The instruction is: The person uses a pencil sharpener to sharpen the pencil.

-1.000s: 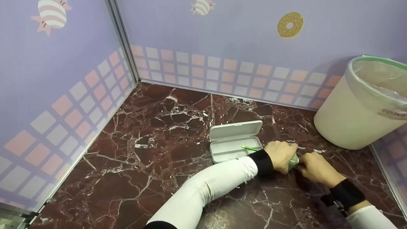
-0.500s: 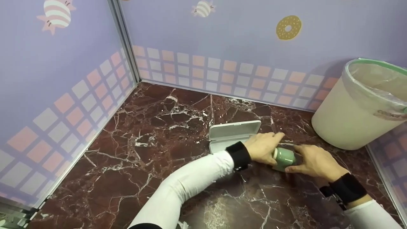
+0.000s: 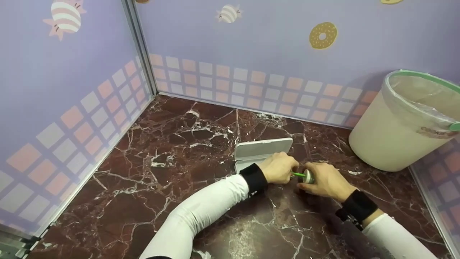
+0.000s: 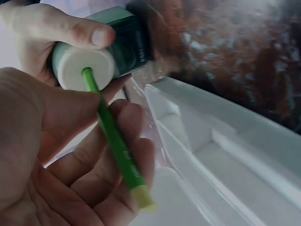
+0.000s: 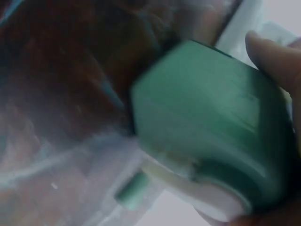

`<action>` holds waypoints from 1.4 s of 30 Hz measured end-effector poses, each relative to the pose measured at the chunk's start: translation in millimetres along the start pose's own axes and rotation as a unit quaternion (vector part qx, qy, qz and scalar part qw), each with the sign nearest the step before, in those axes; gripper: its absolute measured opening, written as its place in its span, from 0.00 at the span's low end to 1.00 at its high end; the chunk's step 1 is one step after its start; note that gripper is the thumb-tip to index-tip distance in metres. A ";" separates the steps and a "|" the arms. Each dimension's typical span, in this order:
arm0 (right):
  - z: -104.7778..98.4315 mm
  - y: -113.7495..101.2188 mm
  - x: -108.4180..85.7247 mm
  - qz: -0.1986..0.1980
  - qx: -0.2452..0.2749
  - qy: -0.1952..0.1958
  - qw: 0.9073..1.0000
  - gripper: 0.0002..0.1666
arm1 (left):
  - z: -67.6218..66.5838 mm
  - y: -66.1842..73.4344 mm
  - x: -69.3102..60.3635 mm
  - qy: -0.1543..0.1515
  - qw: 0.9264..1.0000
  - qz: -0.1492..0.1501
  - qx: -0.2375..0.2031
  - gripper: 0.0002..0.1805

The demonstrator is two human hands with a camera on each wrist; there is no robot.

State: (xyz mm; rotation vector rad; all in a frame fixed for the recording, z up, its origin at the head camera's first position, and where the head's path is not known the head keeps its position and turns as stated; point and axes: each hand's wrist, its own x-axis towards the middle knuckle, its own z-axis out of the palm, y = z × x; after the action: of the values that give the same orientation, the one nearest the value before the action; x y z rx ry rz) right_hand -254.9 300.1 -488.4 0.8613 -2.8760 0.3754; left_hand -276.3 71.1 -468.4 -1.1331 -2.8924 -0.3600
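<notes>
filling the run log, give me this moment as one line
left hand: holds green pencil | right hand: holds green device | pencil: one end at device's white face | grey case: open, lid up

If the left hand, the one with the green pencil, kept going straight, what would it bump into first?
Most likely the green sharpener in the right hand. The green pencil in the left hand points at its white end, though how far in it goes is hard to tell.

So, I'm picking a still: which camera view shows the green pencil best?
The left wrist view: the green pencil shows from white cap to yellow end. Head shows a short piece; right wrist, a blurred green stub, possibly the pencil.
</notes>
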 end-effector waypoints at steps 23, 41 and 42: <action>11.9 -4.0 4.5 0.021 -0.055 0.068 0.996 0.18 | 11.9 -6.8 -4.1 0.040 0.997 0.060 0.041 0.07; 17.6 -0.1 -0.4 0.017 -0.058 0.065 0.996 0.19 | 18.2 -10.1 0.1 0.001 0.995 0.079 0.063 0.04; 18.0 0.0 -0.6 0.017 -0.059 0.063 0.996 0.19 | 18.4 -10.5 -0.3 0.000 0.995 0.077 0.060 0.04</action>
State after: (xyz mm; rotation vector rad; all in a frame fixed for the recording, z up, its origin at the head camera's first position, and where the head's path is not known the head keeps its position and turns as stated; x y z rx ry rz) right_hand -255.1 295.6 -505.8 0.7417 -2.7669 0.2502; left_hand -281.8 67.5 -488.5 -1.3219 -2.7599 -0.1789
